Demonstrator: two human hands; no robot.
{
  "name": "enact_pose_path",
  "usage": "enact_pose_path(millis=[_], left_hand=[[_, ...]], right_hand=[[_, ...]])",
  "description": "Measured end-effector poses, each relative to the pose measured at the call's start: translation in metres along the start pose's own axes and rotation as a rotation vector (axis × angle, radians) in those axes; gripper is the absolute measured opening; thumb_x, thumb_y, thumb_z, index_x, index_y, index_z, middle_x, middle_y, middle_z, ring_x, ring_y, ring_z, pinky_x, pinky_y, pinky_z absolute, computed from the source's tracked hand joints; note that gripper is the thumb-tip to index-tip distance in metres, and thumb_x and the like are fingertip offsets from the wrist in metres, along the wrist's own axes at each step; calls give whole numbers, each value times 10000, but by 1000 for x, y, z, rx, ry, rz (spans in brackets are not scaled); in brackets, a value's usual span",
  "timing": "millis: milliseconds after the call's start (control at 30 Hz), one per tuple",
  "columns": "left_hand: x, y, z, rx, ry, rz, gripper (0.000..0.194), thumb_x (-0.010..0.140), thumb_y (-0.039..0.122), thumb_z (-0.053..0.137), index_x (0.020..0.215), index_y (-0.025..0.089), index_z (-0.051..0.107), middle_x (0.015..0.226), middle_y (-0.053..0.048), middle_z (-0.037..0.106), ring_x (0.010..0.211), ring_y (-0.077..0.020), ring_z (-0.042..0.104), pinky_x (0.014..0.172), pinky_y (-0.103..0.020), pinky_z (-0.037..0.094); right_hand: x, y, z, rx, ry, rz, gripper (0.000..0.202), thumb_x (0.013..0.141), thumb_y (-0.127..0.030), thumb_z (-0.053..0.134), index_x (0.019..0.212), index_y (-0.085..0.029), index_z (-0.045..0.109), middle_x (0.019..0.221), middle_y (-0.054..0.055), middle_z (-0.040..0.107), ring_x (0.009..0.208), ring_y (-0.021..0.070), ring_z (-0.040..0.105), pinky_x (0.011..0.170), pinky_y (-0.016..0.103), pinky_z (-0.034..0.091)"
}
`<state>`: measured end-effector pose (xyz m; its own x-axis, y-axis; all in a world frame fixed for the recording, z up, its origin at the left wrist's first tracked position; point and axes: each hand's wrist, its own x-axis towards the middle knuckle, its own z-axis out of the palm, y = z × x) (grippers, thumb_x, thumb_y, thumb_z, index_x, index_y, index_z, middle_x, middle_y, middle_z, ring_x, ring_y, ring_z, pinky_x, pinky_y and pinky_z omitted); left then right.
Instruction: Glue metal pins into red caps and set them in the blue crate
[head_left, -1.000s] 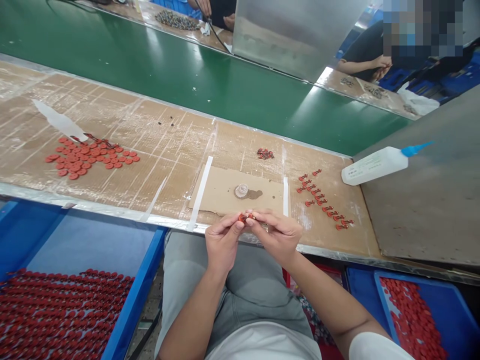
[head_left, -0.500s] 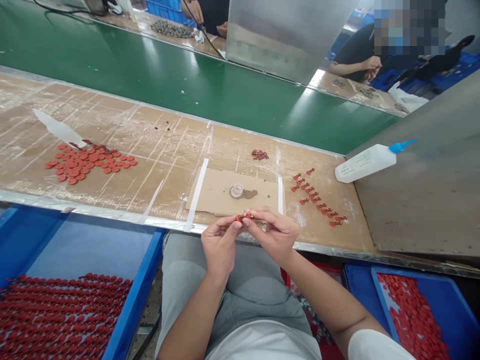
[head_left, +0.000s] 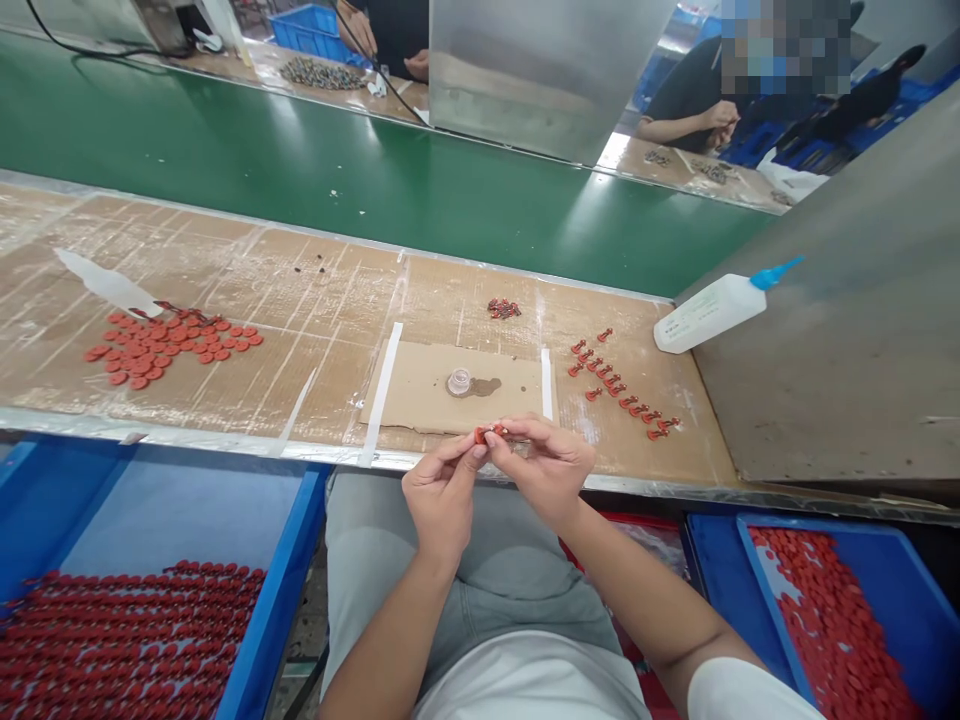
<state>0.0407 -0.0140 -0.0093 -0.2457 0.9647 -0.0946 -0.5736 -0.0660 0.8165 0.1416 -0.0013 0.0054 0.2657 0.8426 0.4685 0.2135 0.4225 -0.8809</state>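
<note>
Small red parts [head_left: 481,434] are pinched between both hands at the table's front edge. The fingertips of my left hand [head_left: 444,492] close on a red disc-like part. My right hand [head_left: 546,466] grips a small red piece that touches or nearly touches it; fingers hide much of both. Just beyond, a small clear cup [head_left: 459,381] stands on a taped cardboard sheet [head_left: 412,385] beside a brown stain. Behind the sheet lies a small pile of dark-red pieces [head_left: 503,308]. Several red assemblies [head_left: 613,384] stand in loose rows to the right.
Red discs [head_left: 150,345] are spread at the left near a white bottle [head_left: 109,283]. A blue-tipped bottle [head_left: 709,315] leans against the metal panel [head_left: 840,370]. Blue trays [head_left: 289,560] with red parts flank my legs. Beyond the green belt [head_left: 300,170], other people's hands show.
The camera view has shifted slightly, so the tabletop items appear a little further left. Both hands keep nearly the same pose around the red parts.
</note>
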Motion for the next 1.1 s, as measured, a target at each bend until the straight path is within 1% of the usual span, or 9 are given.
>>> enact_pose_path(millis=[167, 300, 400, 467, 533, 667, 800, 967, 1100], left_hand=[[-5, -1, 7, 42, -43, 24, 154, 688, 133, 748, 805, 232, 757, 842, -2, 773, 802, -124, 715, 770, -261, 605], [-10, -5, 14, 63, -91, 42, 166, 683, 120, 747, 809, 228, 755, 900, -9, 761, 879, -141, 703, 846, -297, 584], [-13, -7, 22, 87, -118, 36, 164, 673, 134, 756, 801, 236, 757, 930, -11, 747, 919, -156, 693, 861, -317, 579], [-15, -7, 27, 117, -146, 22, 151, 676, 151, 756, 798, 240, 760, 897, -13, 747, 889, -158, 697, 843, -324, 585], [-16, -8, 31, 147, -167, 26, 138, 682, 164, 752, 798, 240, 761, 864, -15, 748, 855, -155, 700, 831, -324, 587], [-18, -11, 40, 158, -175, 54, 147, 681, 162, 753, 803, 244, 763, 865, -9, 746, 850, -147, 697, 835, -310, 580], [-20, -14, 47, 155, -183, 49, 143, 688, 175, 748, 814, 239, 764, 870, -15, 744, 858, -152, 693, 841, -320, 577], [-23, -14, 52, 167, -201, 45, 143, 693, 179, 744, 822, 239, 763, 903, -21, 750, 881, -155, 692, 853, -322, 573], [-27, -14, 54, 138, -175, 35, 148, 682, 174, 753, 817, 235, 760, 917, -22, 754, 890, -163, 699, 866, -336, 572]], right_hand=[[-4, -6, -9, -19, 77, 62, 181, 660, -186, 784, 827, -237, 739, 793, 21, 744, 676, 179, 699, 637, 326, 618], [-9, -9, -19, -2, 154, 164, 220, 639, -219, 803, 848, -224, 735, 796, 25, 751, 658, 184, 711, 634, 321, 625], [-11, -8, -27, 19, 199, 208, 284, 632, -222, 810, 905, -226, 729, 753, 15, 750, 667, 191, 717, 700, 346, 623], [-11, -7, -33, 38, 217, 201, 315, 637, -205, 806, 939, -228, 724, 719, 5, 745, 679, 188, 716, 761, 364, 612], [-10, -7, -38, 63, 222, 188, 328, 643, -186, 799, 959, -228, 719, 701, 0, 740, 687, 181, 713, 776, 363, 606], [-5, -9, -45, 75, 229, 172, 312, 647, -188, 791, 948, -219, 718, 680, 0, 734, 673, 179, 711, 729, 344, 613], [0, -12, -52, 54, 237, 169, 281, 640, -203, 792, 913, -221, 724, 683, 5, 740, 634, 180, 711, 684, 327, 618], [0, -12, -63, 31, 214, 139, 254, 634, -198, 803, 876, -223, 732, 769, 27, 756, 665, 189, 722, 644, 302, 614], [-1, -12, -70, -5, 183, 42, 259, 642, -157, 796, 877, -246, 735, 840, 25, 756, 710, 186, 718, 697, 325, 608]])
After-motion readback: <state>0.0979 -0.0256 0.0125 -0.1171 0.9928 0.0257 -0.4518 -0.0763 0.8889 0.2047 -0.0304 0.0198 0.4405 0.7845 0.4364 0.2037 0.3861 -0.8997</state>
